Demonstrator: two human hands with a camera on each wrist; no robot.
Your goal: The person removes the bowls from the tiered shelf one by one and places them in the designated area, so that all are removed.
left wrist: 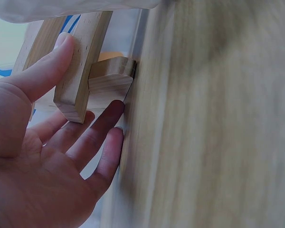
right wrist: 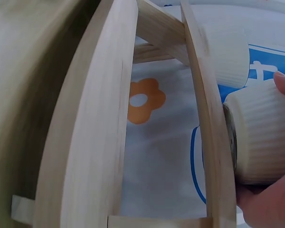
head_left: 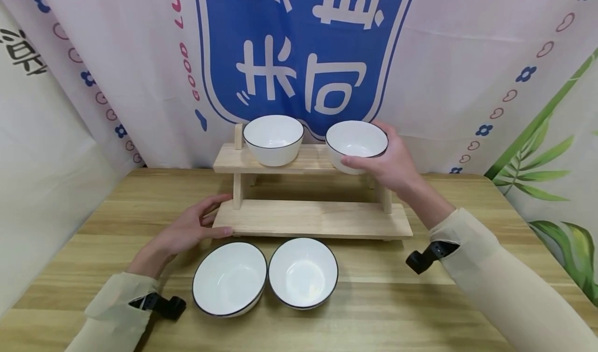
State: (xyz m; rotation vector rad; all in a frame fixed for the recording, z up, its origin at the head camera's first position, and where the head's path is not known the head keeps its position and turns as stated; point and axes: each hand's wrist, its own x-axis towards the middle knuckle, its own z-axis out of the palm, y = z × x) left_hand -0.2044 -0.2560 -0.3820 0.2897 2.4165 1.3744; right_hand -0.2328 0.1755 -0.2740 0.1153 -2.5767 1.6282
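Here, right grip [head_left: 393,160] on 1 bowl [head_left: 356,141] (black-rimmed)

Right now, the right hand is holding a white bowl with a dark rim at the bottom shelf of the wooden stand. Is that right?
Not quite, the shelf is wrong. The right hand is holding a white bowl with a dark rim at the top shelf of the wooden stand, as the head view shows.

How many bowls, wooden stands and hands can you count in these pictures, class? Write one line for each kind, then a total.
Bowls: 4
Wooden stand: 1
Hands (left hand, right hand): 2
Total: 7
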